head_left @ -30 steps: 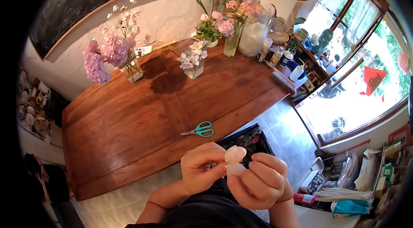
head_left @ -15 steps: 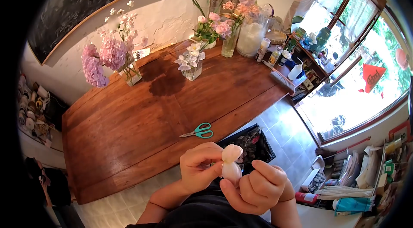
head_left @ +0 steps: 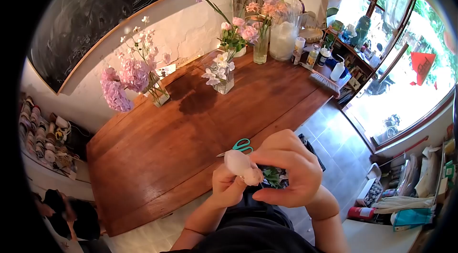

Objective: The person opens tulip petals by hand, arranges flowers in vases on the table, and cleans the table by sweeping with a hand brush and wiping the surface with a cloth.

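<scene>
My left hand (head_left: 227, 185) pinches a small pale pink flower (head_left: 240, 163) just past the front edge of the wooden table (head_left: 157, 167). One rounded petal points up and away; a smaller bloom part faces right. To its right, my right hand (head_left: 291, 169) is raised with thumb and index finger apart and curved, the fingertips near the petals, nothing visible between them. Behind the flower lie scissors (head_left: 242, 146) with teal handles, partly covered by it. Some green leaves (head_left: 273, 176) show between my hands.
Glass vases with pink hydrangeas (head_left: 135, 75), white blossoms (head_left: 219, 70) and mixed flowers (head_left: 248, 33) stand along the back. A brush (head_left: 325, 83) and bottles (head_left: 338, 70) are at the far right corner. Another person (head_left: 74, 215) is at lower left.
The view has shifted. The flower has turned, its large petal now upward instead of down. My right hand has risen and opened its thumb and index finger; the scissors are now partly hidden.
</scene>
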